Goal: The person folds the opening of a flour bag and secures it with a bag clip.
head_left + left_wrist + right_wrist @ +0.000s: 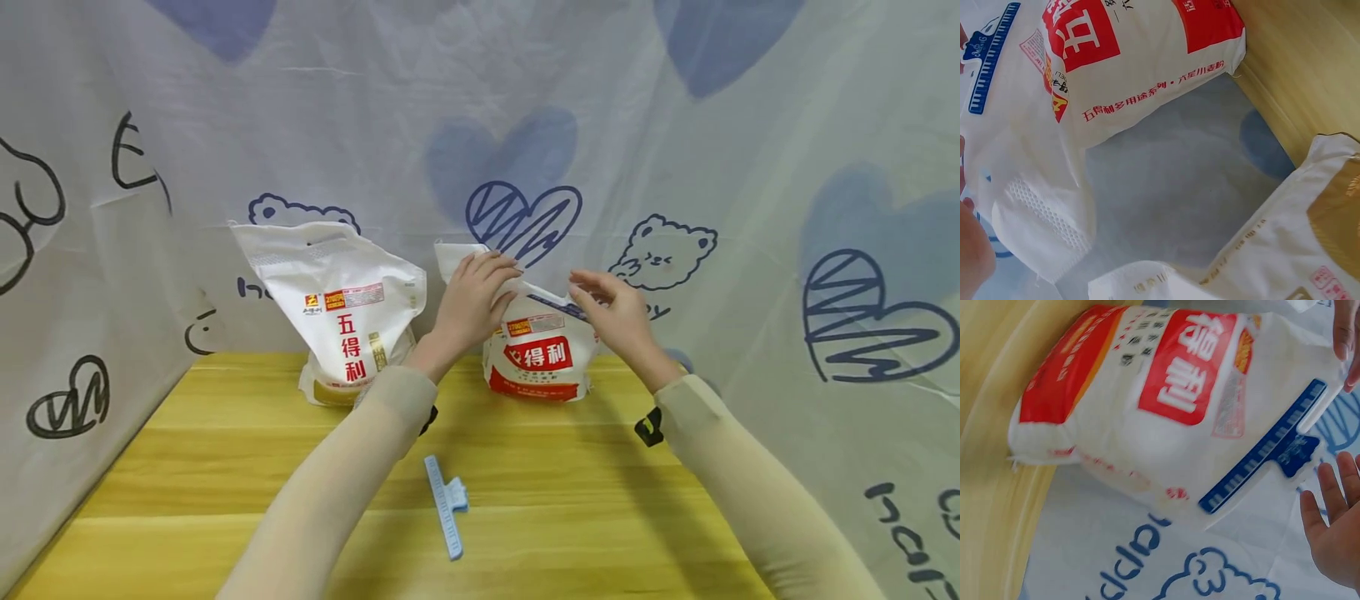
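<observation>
Looking heavy and squishy, the red bag (536, 372) probably needs holding underneath; the left hand (471, 304) pinches its top, the right hand (619, 313), fingers apart, near its clip (1266, 447).

White bag (536, 367), red panels with white characters: upright, bulging at the base, right of middle near the table's (570, 517) far edge. Top pinched flat, left corner sticking out. Dark blue clip (1266, 445), white key-like marks, lies along the top, slanting down rightward.
</observation>
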A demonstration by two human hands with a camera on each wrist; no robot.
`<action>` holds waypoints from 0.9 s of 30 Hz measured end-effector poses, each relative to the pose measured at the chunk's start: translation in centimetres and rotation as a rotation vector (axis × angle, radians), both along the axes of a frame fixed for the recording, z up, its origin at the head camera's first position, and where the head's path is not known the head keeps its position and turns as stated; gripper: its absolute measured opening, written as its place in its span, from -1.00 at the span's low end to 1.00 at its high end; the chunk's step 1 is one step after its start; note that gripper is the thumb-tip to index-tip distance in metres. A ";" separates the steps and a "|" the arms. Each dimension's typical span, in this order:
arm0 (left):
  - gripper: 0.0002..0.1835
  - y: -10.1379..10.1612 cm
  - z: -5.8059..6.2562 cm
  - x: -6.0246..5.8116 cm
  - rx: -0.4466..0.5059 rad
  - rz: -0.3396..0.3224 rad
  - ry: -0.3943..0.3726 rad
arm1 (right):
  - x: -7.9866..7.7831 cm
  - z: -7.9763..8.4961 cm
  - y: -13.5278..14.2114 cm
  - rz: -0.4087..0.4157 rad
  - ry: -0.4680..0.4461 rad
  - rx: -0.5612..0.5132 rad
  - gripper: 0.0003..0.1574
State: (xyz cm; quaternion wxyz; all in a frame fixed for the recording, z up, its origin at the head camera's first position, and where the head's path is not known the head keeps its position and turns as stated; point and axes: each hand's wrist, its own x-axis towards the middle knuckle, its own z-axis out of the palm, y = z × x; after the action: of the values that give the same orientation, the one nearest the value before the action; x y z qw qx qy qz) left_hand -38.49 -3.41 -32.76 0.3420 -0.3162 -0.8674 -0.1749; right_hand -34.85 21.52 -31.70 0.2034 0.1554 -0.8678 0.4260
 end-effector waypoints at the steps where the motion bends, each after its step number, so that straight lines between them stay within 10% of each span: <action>1: -0.63 -0.3 -0.1 0.1 0.011 0.001 0.008 | 0.1 0.0 -0.2 0.005 0.011 -0.011 -0.43; 27: -0.50 -11.7 -5.1 4.5 0.495 0.093 0.241 | 1.9 -3.5 -9.5 0.219 0.160 -0.402 -0.56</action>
State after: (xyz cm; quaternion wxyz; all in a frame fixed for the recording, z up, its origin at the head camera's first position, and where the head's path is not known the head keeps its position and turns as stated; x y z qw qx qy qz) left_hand -33.97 -15.07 -37.84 0.5171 -0.2013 -0.7651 -0.3267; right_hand -32.97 12.07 -35.21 0.2510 0.2383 -0.7246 0.5959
